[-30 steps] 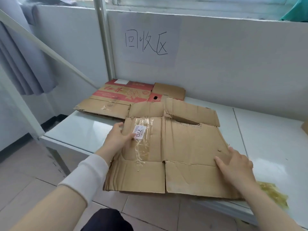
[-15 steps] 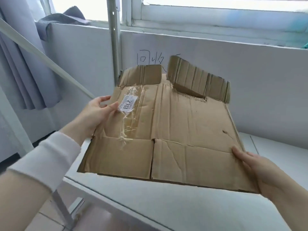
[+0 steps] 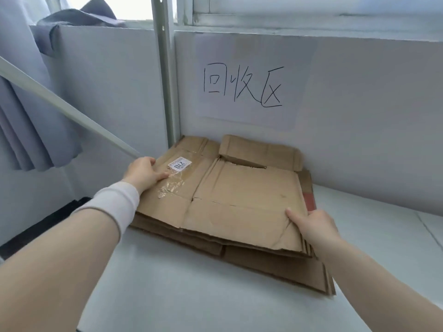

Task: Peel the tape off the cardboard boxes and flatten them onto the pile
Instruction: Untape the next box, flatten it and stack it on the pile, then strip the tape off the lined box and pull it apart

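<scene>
At the far left a grey curtain [image 3: 28,111] hangs beside the white table [image 3: 191,295]. The left hand [image 3: 143,174] grips the left edge of the flattened cardboard box [image 3: 239,200], thumb on top near the white label [image 3: 179,164] and a leftover strip of clear tape [image 3: 171,185]. The box lies on the pile of flattened cardboard [image 3: 275,267], its long axis running left to right between both hands, below the handwritten wall sign [image 3: 242,87]. The right hand [image 3: 311,226] pinches its near right corner, thumb on top. The tape lies just beside the left thumb, so that hand seems better placed to peel it.
</scene>
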Demonstrator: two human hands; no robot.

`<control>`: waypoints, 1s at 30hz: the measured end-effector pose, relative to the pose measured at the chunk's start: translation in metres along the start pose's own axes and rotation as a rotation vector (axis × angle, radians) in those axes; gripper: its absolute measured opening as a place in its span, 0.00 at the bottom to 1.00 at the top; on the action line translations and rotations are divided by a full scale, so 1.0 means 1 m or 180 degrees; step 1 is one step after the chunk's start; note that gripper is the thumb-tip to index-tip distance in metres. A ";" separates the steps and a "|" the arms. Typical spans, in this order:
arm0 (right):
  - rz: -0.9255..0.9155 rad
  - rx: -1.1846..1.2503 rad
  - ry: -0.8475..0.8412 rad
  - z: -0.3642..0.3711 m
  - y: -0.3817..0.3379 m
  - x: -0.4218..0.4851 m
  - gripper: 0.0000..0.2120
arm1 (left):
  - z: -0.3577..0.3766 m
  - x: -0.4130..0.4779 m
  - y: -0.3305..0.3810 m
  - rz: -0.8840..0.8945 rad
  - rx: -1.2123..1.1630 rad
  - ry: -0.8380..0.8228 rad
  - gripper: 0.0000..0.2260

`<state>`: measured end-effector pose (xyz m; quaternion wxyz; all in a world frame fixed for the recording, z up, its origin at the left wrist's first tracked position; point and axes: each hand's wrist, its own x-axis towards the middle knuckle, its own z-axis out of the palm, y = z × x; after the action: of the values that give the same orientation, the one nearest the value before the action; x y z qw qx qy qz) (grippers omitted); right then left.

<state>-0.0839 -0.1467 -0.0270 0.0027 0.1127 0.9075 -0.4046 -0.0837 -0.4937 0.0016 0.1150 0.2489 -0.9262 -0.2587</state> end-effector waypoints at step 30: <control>-0.0570 -0.2865 0.1558 -0.384 0.233 -0.149 0.20 | 0.116 -0.378 0.380 0.4022 0.1989 0.0230 0.14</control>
<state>0.1424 0.2564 0.0744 -0.1961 0.1135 0.9718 0.0654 0.0453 0.0340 0.0764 0.1971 -0.3067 -0.9199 0.1441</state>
